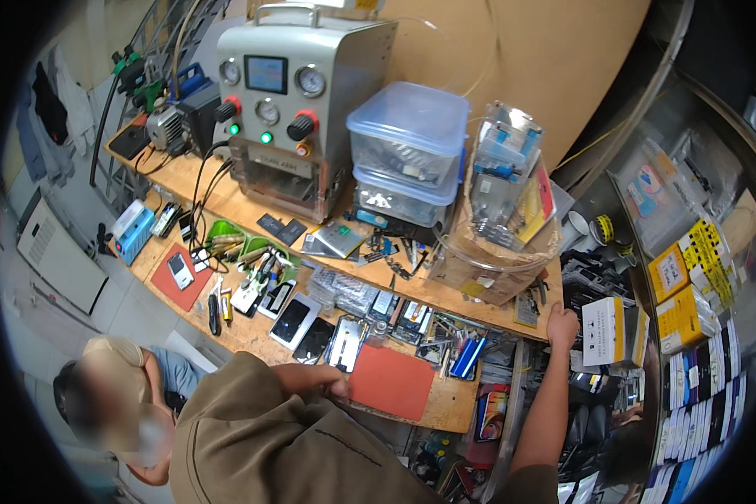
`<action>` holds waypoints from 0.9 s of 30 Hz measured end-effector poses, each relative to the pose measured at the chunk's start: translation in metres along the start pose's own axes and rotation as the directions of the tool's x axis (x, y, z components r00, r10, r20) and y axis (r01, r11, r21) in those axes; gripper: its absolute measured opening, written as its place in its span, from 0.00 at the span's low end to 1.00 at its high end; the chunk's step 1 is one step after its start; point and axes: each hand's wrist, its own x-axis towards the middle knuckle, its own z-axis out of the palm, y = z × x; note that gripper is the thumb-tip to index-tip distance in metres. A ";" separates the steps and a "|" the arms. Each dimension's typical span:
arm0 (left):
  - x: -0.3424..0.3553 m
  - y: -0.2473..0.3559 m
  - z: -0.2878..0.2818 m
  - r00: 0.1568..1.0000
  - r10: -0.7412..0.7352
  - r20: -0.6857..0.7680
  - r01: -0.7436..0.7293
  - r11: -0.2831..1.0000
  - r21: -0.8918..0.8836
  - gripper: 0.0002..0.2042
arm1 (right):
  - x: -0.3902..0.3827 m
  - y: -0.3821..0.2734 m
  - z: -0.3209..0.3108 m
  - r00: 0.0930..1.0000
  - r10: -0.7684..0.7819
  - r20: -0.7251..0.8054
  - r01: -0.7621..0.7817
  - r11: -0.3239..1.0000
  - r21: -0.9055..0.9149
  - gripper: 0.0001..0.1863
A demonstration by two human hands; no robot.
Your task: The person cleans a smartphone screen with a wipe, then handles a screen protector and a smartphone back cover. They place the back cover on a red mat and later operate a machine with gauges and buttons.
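My left hand (336,385) rests at the bench's front edge, touching or just beside the left side of a red mat (392,383); its fingers are mostly hidden. Near it lies a silver-framed phone part (346,344), with a black phone screen (315,339) and a white-edged phone (294,320) to its left. My right hand (563,326) is closed around the right front corner of the raised wooden shelf (512,320). Close to that hand are a cardboard box of plastic packs (479,281) and a white and yellow box (603,333).
A grey machine with gauges (287,109) and lidded plastic tubs (407,134) stand on the shelf. Tools fill a green tray (256,252). Another person (122,395) sits at the lower left. Stacked boxes (697,386) line the right side.
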 end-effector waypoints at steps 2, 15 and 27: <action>-0.003 0.009 -0.003 0.991 -0.111 -0.070 0.106 0.992 -0.067 0.22 | 0.001 0.003 0.003 1.000 -0.004 -0.009 0.004 1.000 -0.011 0.30; -0.036 -0.003 0.065 0.801 0.104 -0.590 -0.163 0.986 -0.046 0.18 | 0.008 0.008 0.007 0.998 -0.023 -0.058 0.026 0.998 0.062 0.28; -0.048 -0.009 0.049 0.854 0.173 -0.490 -0.201 0.979 -0.006 0.24 | 0.009 0.018 0.018 0.999 -0.019 -0.026 0.017 0.998 -0.068 0.30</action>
